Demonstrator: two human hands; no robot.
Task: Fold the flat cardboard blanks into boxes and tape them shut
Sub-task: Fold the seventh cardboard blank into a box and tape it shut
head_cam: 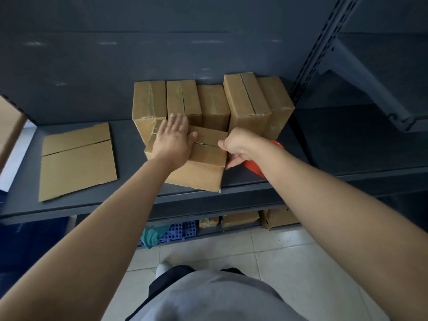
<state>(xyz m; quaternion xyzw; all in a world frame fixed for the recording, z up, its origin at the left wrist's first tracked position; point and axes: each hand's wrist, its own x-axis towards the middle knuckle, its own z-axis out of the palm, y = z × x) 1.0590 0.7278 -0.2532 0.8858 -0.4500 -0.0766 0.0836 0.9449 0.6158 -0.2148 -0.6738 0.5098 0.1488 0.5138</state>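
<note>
A folded cardboard box [203, 172] lies on the dark grey shelf [129, 200], its top flaps closed with a seam across the middle. My left hand [174, 139] presses flat on those flaps, fingers spread. My right hand [238, 147] is at the box's right end, closed around a red tape dispenser [254, 167], which my wrist mostly hides. A stack of flat cardboard blanks [77, 162] lies on the shelf to the left.
Several finished boxes [208, 105] stand in a row against the shelf's back wall. A slotted upright [324, 42] rises at the right. Below the shelf are more boxes [240, 218], a blue crate [178, 231] and a tiled floor.
</note>
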